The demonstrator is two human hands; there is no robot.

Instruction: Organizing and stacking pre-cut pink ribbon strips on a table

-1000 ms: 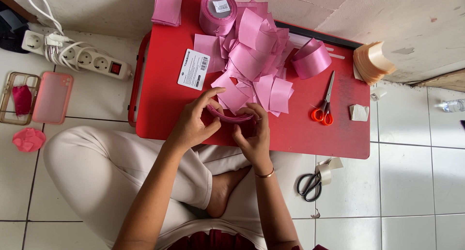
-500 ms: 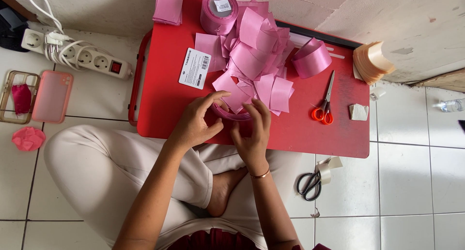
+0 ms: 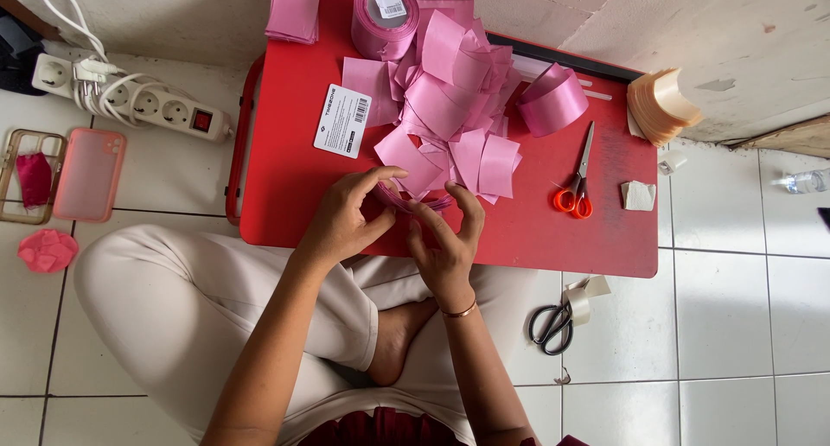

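Pinching a folded piece of pink ribbon [image 3: 415, 200] between them, the person's left hand [image 3: 341, 226] and right hand [image 3: 445, 243] met at the near edge of a low red table [image 3: 285, 187], fingers curled shut around the strip while the thumbs pressed in from below. A thin gold bangle [image 3: 458, 310] circled the right wrist.

Just beyond the fingertips lay a heap of cut pink ribbon squares [image 3: 450, 109], with a large pink ribbon spool [image 3: 385, 18] bearing a small white barcode sticker at its far end. Left of the heap, near the left hand, a white rectangular label card [image 3: 344, 120] with a black barcode lay flat on the red surface. Farther out, a stack of pink sheets [image 3: 294, 9] overhung the table's far edge. To the right of the hands sat a loose coil of pink ribbon [image 3: 553, 100], orange-handled scissors [image 3: 575, 182] and a small white scrap [image 3: 638, 195].

Off the table, on white floor tiles, black-handled scissors [image 3: 553, 321] lay beside the right forearm, and a stack of cream-coloured ribbon pieces [image 3: 661, 105] rested by the wall. Well to the left of the hands were a white power strip [image 3: 130, 100], a pink phone case [image 3: 89, 174] and a clear phone case [image 3: 30, 174]. The person sat cross-legged in pale trousers [image 3: 173, 308].
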